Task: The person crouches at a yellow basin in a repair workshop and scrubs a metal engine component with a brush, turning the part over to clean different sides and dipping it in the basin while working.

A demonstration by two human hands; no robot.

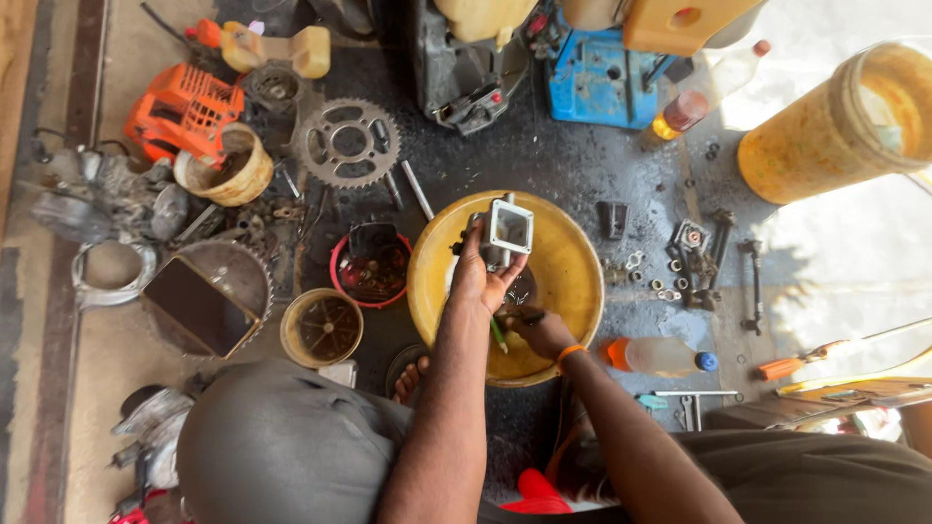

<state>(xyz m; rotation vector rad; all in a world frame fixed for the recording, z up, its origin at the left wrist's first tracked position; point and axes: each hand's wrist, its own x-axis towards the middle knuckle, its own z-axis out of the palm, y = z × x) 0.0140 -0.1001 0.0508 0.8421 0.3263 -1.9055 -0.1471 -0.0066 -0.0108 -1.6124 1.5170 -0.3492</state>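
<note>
the dark oily floor (544, 165) of a workshop fills the view, with many parts lying on it. at the far right stands a big yellow plastic bucket (825, 136), tilted toward the camera, and at the top there is a blue machine housing (597, 82). in the middle lies a round yellow basin (573, 272), and both hands work over it. at the left of the basin there is an orange engine cover (184, 112), a large toothed sprocket (348, 143) beside it, a small red bowl (369, 272) with dark parts just beside the basin, and a round tin (322, 328) nearer to the person. at the right of the basin small nuts and washers (655, 281) are spread on the floor, and a clear plastic bottle (660, 356) with a blue cap lies near the right wrist.

the left hand (481, 281) is closed around a grey metal engine part (505, 233) with a square opening, and it holds this part upright above the middle of the basin. the right hand (544, 330), with an orange band on the wrist, is lower, just beside the left one, over the near part of the basin. its fingers are curled around a thin tool with a green handle (498, 335), which points toward the underside of the metal part. i cannot tell if the tip touches the part. the two hands are very near to each other, nearly touching.
</note>
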